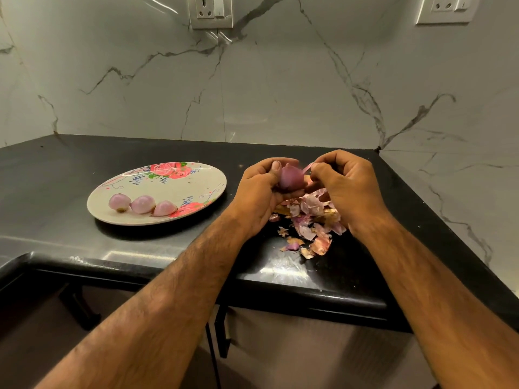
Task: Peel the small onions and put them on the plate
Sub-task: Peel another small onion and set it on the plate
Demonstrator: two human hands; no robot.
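Observation:
My left hand (259, 189) grips a small purple onion (290, 178) above the black counter, thumb on its top. A thin strip of onion skin (307, 167) sticks out from the onion's upper right, and my right hand (346, 182) pinches it between thumb and fingertips. Left of my hands lies an oval flowered plate (174, 186). Three peeled pale-pink onions (142, 204) sit in a row near the plate's front edge.
A heap of loose onion peels (310, 224) lies on the counter (70, 169) under and in front of my hands. Marble walls close the counter at the back and right, with sockets (211, 11) high up. The counter's front edge (295, 296) runs below my forearms.

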